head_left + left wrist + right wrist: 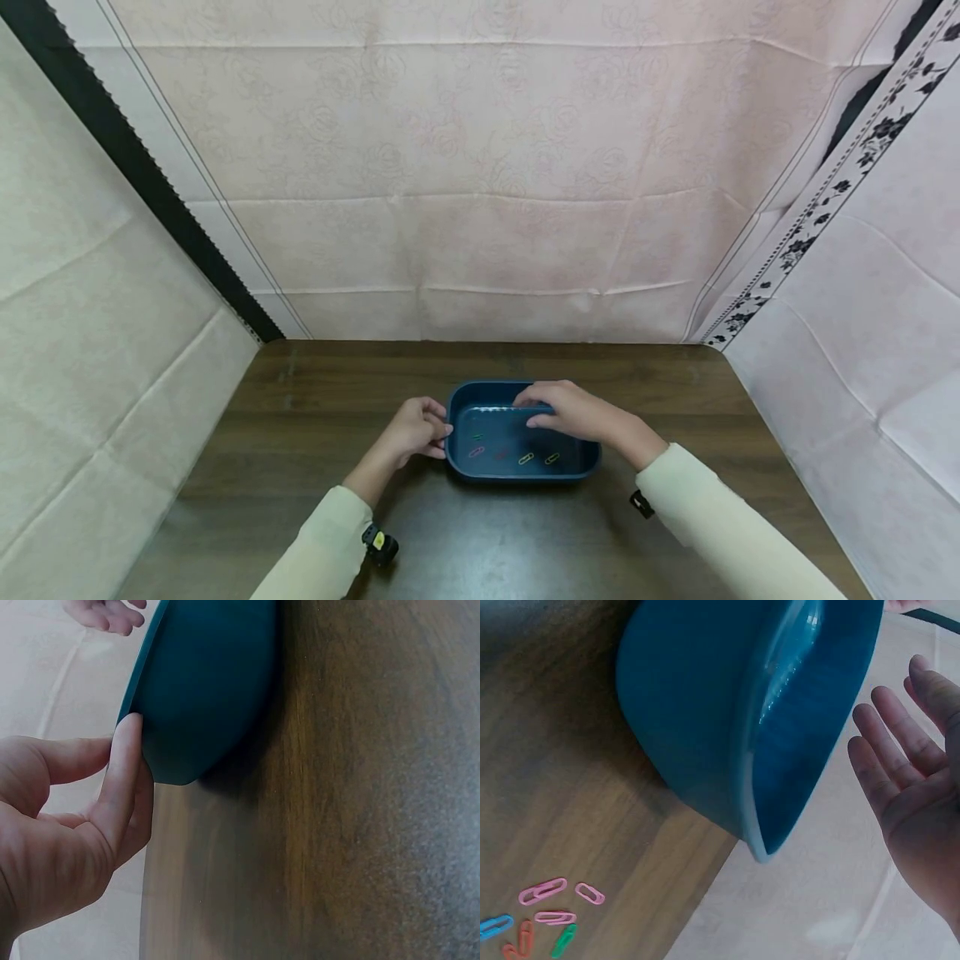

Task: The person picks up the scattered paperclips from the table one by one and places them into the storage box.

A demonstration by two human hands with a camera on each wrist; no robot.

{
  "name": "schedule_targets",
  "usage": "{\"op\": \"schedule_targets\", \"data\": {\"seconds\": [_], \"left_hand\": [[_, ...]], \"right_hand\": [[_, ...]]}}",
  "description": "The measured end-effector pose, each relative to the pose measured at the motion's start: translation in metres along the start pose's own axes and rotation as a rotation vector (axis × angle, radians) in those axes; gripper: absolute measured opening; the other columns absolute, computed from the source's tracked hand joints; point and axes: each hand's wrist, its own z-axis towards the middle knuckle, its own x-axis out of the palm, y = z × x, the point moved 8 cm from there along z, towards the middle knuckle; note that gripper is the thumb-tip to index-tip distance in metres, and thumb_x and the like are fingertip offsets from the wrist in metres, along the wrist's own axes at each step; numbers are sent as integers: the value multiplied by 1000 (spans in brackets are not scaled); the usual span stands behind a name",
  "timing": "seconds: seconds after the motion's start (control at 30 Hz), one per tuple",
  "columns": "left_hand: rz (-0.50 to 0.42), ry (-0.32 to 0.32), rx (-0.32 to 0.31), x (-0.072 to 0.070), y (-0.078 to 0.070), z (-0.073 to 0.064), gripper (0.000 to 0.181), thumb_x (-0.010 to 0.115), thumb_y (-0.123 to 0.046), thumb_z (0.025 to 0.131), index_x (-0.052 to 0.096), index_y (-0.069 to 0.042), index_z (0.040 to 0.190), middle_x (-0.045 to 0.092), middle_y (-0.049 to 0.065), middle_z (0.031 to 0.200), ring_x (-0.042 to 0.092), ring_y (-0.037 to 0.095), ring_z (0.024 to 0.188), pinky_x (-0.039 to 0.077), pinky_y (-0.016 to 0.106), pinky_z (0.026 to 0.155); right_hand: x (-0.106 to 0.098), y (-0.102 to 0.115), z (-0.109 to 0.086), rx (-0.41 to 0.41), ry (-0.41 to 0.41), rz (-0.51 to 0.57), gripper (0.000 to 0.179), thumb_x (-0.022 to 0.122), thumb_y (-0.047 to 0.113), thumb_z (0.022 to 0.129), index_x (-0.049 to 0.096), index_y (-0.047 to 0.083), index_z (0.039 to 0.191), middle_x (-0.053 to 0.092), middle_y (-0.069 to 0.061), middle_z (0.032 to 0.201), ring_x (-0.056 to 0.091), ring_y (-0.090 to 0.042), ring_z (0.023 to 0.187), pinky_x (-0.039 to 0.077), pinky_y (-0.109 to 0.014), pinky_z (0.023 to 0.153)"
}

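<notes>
A dark blue rectangular tray stands on the wooden table, with several paper clips lying on its floor: green, pink, red and yellow. My left hand pinches the tray's left rim between thumb and fingers; the left wrist view shows the fingertips at that rim. Over the tray's right part hovers my right hand, its fingers spread and relaxed. In the right wrist view this hand shows an uncovered palm and holds nothing visible.
In the right wrist view several more paper clips lie on the table beside the tray: pink, blue, orange and green. The brown wooden table ends at a pale cloth backdrop, and cloth panels stand on both sides.
</notes>
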Motion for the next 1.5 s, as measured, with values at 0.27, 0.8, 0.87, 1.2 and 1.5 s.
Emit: {"op": "schedule_targets", "data": {"seconds": [0.27,0.8,0.87,1.2,1.5], "left_hand": [[8,1,-2,1,0,-1,29,66,0,99,55,7,125,65,27,100,65,22,71,66,35,65],[18,-5,-4,0,-1,-2,29,67,-1,98,55,6,124,66,27,100,65,22,70,66,35,65],[18,-6,-5,0,-2,-2,29,67,-1,98,55,7,124,66,27,100,65,22,70,66,35,64],[28,-13,-13,0,-1,-1,28,66,-1,99,55,6,124,66,26,100,66,22,71,66,35,65],[27,-20,-15,0,-3,-4,29,67,0,98,55,7,124,66,26,100,66,22,69,66,35,65]], "right_hand": [[-8,-9,-22,44,-92,6,36,70,21,100,65,14,135,68,-2,135,63,-21,128,55,-45,107],[-41,-33,-72,123,-285,-4,37,71,20,99,66,14,135,69,-1,134,65,-25,125,56,-51,104],[-44,-36,-77,133,-300,-10,38,72,18,98,66,13,135,69,-2,134,65,-26,126,56,-51,104],[-52,-56,-99,187,-365,-78,36,73,14,97,67,16,133,69,-4,133,66,-27,121,58,-51,100],[-51,-82,-120,261,-407,-62,36,72,14,97,67,16,133,69,-8,133,68,-33,116,59,-51,95]]}}
